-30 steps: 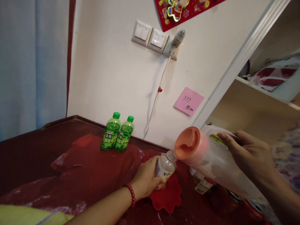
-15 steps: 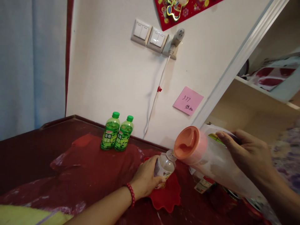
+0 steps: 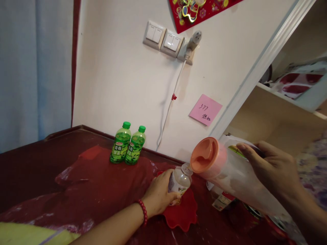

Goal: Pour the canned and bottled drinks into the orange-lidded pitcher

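Observation:
My left hand (image 3: 159,195), a red bead bracelet at its wrist, is wrapped round a clear bottle (image 3: 181,181) with a pale label and an open mouth. The bottle leans slightly right over a red scalloped dish (image 3: 180,216). My right hand (image 3: 273,166) grips the handle of a translucent pitcher (image 3: 242,180). The pitcher is tipped left, and its orange lid (image 3: 205,156) is at the bottle's mouth. Any liquid passing between them is too small to make out clearly.
Two green-capped drink bottles (image 3: 126,146) stand by the wall. Red cans (image 3: 245,216) and a small box (image 3: 223,200) are under the pitcher. A red plastic sheet (image 3: 102,180) lies on the dark red table (image 3: 22,170). Shelves (image 3: 288,98) rise at right.

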{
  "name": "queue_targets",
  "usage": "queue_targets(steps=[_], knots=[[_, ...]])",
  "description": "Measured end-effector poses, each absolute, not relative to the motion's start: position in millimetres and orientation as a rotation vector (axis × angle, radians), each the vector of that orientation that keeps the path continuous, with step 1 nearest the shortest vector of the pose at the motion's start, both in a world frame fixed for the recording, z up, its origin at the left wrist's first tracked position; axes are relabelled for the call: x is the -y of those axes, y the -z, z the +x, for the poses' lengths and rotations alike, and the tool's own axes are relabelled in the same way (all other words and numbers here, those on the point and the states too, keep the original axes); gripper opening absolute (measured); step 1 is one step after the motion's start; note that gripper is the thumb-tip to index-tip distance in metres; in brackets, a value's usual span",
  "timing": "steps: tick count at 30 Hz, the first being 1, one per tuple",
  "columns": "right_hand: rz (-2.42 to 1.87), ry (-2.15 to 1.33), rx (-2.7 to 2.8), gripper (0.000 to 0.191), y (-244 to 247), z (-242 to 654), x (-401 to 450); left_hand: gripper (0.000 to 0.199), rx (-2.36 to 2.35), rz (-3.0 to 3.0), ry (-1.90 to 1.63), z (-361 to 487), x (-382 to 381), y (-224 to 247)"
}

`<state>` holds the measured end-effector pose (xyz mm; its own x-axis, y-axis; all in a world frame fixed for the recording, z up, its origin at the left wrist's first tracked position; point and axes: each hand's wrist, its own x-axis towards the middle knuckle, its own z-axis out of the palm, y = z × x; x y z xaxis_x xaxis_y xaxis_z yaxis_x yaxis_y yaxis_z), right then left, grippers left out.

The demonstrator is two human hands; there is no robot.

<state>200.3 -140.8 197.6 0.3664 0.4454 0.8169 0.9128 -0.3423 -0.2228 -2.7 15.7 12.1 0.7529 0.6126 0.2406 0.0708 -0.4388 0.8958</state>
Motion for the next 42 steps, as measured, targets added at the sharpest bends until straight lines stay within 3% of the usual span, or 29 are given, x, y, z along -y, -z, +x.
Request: queue_targets(steps=[42], knots=[[-1.896,0.909,1.255,0.060,-198.6,202.2,140.6,0.056,-0.537,1.959,-0.698,-1.3,-15.9,-10.3]])
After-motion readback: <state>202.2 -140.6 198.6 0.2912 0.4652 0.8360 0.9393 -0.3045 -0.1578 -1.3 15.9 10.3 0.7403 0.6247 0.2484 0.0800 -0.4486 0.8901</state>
